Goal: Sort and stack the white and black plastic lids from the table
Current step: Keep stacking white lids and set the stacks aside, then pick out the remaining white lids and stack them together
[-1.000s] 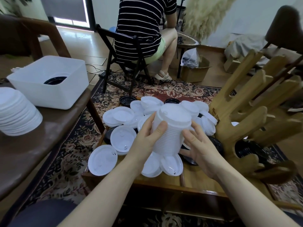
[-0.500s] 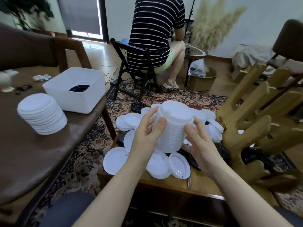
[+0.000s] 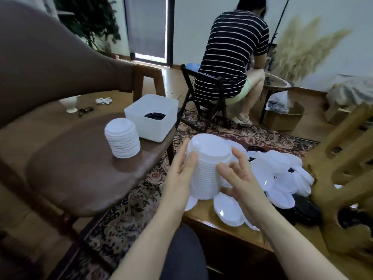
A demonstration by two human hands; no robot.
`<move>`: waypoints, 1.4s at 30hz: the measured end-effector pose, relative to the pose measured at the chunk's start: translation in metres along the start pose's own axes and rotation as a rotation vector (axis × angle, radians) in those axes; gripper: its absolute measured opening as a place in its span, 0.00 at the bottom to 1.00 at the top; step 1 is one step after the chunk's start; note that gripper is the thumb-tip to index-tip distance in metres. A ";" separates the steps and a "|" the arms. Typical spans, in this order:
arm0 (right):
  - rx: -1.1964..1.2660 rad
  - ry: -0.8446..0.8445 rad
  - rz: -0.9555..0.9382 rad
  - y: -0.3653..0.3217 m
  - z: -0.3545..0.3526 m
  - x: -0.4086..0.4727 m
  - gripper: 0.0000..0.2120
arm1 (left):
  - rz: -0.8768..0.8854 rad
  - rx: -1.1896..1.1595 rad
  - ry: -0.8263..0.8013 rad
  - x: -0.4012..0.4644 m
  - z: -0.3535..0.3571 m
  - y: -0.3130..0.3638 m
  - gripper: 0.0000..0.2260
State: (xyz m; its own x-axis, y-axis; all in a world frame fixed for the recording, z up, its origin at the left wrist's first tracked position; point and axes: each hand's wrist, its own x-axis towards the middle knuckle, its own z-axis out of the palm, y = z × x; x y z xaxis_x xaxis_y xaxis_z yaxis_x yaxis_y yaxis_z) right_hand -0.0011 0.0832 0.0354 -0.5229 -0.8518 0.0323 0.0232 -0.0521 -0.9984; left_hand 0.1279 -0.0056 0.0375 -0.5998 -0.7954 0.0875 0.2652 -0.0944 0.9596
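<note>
Step in hand: carrying a tall ribbed stack of white round plastic lids [image 3: 209, 168], held in the air w/ left hand [image 3: 179, 176] and right hand [image 3: 240, 178] clamped on its sides. Next, prob.: set it by the shorter white lid stack [image 3: 122, 138], left of the hands on the glossy brown tabletop [image 3: 80, 168]. Loose thin white lids [image 3: 280, 178] lie right of the hands.

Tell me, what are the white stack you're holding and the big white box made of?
Held stack of white lids: likely thin plastic, smooth, light glints on it. White box: probably plastic too, slightly see-through, a dark thing showing inside.
</note>
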 end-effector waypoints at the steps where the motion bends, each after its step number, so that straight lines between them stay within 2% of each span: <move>1: 0.001 -0.032 0.004 -0.001 0.011 0.003 0.28 | 0.000 -0.001 0.032 -0.003 -0.010 0.002 0.24; 9: 0.123 -0.310 0.009 0.018 0.126 0.031 0.29 | 0.142 0.000 0.377 -0.014 -0.100 0.024 0.15; 12: 0.129 -0.399 0.030 0.032 0.166 0.041 0.30 | 0.169 0.014 0.514 -0.014 -0.134 0.023 0.18; 16: 0.149 -0.444 0.040 0.039 0.204 0.057 0.26 | 0.203 -0.002 0.626 -0.002 -0.167 0.015 0.16; 19: 0.146 -0.448 0.044 0.045 0.221 0.071 0.28 | 0.207 0.008 0.634 0.007 -0.185 0.008 0.19; 25: 0.104 -0.448 0.079 0.061 0.231 0.084 0.28 | 0.197 0.039 0.555 0.019 -0.208 0.002 0.17; 29: 0.101 -0.429 0.072 0.065 0.235 0.091 0.34 | 0.187 0.042 0.525 0.025 -0.214 0.003 0.18; 33: 0.075 -0.418 0.048 0.065 0.235 0.089 0.36 | 0.164 0.055 0.554 0.025 -0.215 0.003 0.19; 37: 0.057 -0.417 0.031 0.066 0.232 0.087 0.33 | 0.139 0.099 0.592 0.020 -0.214 -0.001 0.22; 42: 0.039 -0.403 0.060 0.062 0.227 0.082 0.36 | 0.100 0.249 0.640 0.009 -0.213 -0.007 0.27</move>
State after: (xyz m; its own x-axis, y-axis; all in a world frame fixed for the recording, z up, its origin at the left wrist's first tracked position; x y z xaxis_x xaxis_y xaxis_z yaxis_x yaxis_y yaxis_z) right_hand 0.1513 -0.1079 -0.0130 -0.1443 -0.9895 -0.0029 0.0799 -0.0087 -0.9968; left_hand 0.2810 -0.1396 -0.0251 0.0021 -0.9970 0.0774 0.0689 0.0774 0.9946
